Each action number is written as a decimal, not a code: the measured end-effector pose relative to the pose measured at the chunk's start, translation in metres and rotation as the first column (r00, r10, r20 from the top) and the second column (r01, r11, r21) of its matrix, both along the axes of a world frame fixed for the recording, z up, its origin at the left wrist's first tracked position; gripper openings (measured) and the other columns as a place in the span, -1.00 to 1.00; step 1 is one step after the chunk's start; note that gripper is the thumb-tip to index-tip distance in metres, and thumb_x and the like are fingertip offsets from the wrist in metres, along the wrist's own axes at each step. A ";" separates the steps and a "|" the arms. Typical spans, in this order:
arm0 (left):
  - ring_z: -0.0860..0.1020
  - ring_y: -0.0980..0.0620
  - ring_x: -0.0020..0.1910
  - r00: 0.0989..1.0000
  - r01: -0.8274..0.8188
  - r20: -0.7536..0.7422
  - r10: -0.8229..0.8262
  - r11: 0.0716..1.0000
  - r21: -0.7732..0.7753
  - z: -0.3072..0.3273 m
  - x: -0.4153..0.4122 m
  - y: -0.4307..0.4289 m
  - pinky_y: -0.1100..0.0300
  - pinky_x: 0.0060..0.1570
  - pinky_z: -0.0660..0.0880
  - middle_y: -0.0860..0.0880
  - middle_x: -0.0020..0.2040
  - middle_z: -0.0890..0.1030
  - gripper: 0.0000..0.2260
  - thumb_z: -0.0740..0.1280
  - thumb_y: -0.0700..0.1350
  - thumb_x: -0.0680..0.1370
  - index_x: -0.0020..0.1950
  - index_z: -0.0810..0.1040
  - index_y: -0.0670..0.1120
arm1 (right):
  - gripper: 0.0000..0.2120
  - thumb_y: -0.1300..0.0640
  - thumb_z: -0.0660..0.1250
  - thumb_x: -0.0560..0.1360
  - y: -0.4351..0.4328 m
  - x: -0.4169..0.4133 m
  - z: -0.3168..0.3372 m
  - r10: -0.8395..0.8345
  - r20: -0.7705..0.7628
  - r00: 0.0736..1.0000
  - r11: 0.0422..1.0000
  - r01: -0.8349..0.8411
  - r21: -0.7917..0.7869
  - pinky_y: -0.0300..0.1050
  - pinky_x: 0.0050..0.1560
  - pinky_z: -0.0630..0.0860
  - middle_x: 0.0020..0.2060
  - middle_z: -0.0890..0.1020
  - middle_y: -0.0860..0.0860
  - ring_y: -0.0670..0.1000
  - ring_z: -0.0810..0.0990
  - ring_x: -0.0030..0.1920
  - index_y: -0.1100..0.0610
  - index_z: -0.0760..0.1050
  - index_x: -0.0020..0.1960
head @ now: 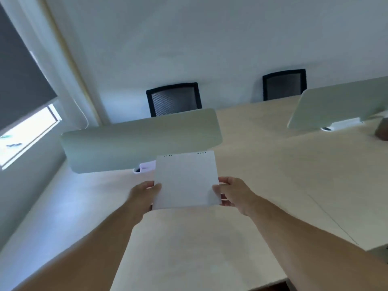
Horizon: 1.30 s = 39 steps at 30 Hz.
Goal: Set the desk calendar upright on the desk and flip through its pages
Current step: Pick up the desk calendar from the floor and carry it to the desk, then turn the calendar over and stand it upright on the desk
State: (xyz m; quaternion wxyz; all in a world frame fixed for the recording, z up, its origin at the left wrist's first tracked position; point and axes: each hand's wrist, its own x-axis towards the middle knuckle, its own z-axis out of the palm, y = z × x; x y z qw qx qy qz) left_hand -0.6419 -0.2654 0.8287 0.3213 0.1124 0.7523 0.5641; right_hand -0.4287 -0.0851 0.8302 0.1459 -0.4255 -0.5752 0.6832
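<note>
The desk calendar (pixel 185 179) shows a plain white face with small binding holes along its top edge. It is held over the light wooden desk (pixel 189 248), in front of me at mid-frame. My left hand (pixel 143 195) grips its lower left edge, thumb on the front. My right hand (pixel 233 193) grips its lower right edge the same way. Whether the calendar's bottom edge touches the desk I cannot tell. Its back side is hidden.
A pale green divider panel (pixel 140 139) stands right behind the calendar. A second panel (pixel 340 106) stands at the far right, with a brown object (pixel 382 132) near it. Two black mesh chairs (pixel 174 98) stand beyond the desk. A window with a grey blind (pixel 21 80) is at the left.
</note>
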 end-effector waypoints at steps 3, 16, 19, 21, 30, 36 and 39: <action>0.68 -0.24 0.18 0.997 -0.075 0.027 0.076 0.997 -0.031 -0.026 -0.024 0.018 -0.11 0.12 0.64 -0.21 0.21 0.71 -0.86 0.42 -0.11 0.61 0.14 0.68 -0.10 | -0.68 0.28 0.39 0.52 0.036 -0.038 -0.024 0.095 0.051 0.994 0.995 -0.094 -0.008 -0.17 -0.30 0.62 0.07 0.72 0.13 0.07 0.71 -0.13 0.12 0.59 0.26; 0.70 -0.07 -0.13 0.951 -0.116 0.287 0.116 0.993 -0.016 -0.081 -0.064 0.033 0.13 -0.18 0.65 -0.14 0.01 0.77 -0.80 0.48 -0.12 0.57 0.15 0.71 -0.15 | -0.52 0.02 0.42 0.47 0.068 -0.112 -0.106 0.259 0.554 0.791 0.895 -0.413 0.171 -0.07 0.14 0.56 0.24 0.67 0.04 0.11 0.64 0.21 0.09 0.56 0.37; 0.69 -0.03 -0.16 0.973 -0.094 0.213 0.088 0.995 0.020 -0.059 -0.078 0.043 0.13 -0.23 0.65 -0.12 -0.02 0.76 -0.83 0.49 -0.12 0.55 0.12 0.74 -0.11 | -0.57 -0.08 0.30 0.57 0.058 -0.146 -0.074 0.281 0.445 0.850 0.866 -0.425 0.265 -0.05 0.27 0.51 0.31 0.62 0.00 0.09 0.59 0.28 0.05 0.56 0.38; 0.69 0.03 -0.18 0.985 -0.046 0.169 0.037 0.998 0.053 -0.041 -0.081 0.057 0.12 -0.22 0.66 -0.10 -0.01 0.76 -0.83 0.47 -0.08 0.57 0.12 0.75 -0.08 | -0.58 -0.22 0.24 0.57 0.051 -0.171 -0.049 0.331 0.298 0.895 0.924 -0.371 0.091 0.05 0.18 0.62 0.24 0.64 -0.02 0.07 0.63 0.19 0.00 0.57 0.29; 0.72 -0.11 0.19 0.946 0.083 0.298 -0.132 0.982 0.171 -0.024 -0.062 0.108 -0.19 0.24 0.62 0.01 0.19 0.76 -0.51 0.13 0.24 0.69 0.25 0.72 -0.03 | -0.34 -0.31 0.37 0.44 0.078 -0.194 -0.007 0.377 0.169 0.911 0.926 -0.369 -0.076 0.17 -0.16 0.71 0.07 0.68 0.15 0.23 0.76 -0.18 0.24 0.57 0.22; 0.60 -0.07 -0.24 0.988 -0.031 0.149 0.038 0.998 -0.050 -0.051 -0.061 0.130 0.17 -0.24 0.56 -0.10 -0.15 0.66 -0.80 0.32 -0.01 0.63 -0.04 0.61 -0.12 | -0.77 0.21 0.24 0.57 0.119 -0.177 -0.021 0.319 0.346 0.882 0.856 -0.425 0.295 -0.19 -0.31 0.47 -0.12 0.67 0.13 0.06 0.53 -0.28 0.22 0.63 0.11; 0.59 -0.15 -0.21 0.990 -0.139 -0.027 0.137 0.952 -0.271 -0.073 -0.076 0.119 0.18 -0.23 0.54 -0.12 -0.16 0.62 -0.79 0.34 0.06 0.53 -0.10 0.57 -0.09 | -0.79 0.17 0.24 0.64 0.133 -0.165 -0.033 0.406 0.169 0.898 0.899 -0.426 0.102 0.03 0.05 0.63 0.05 0.72 0.08 0.15 0.71 -0.03 0.06 0.59 0.21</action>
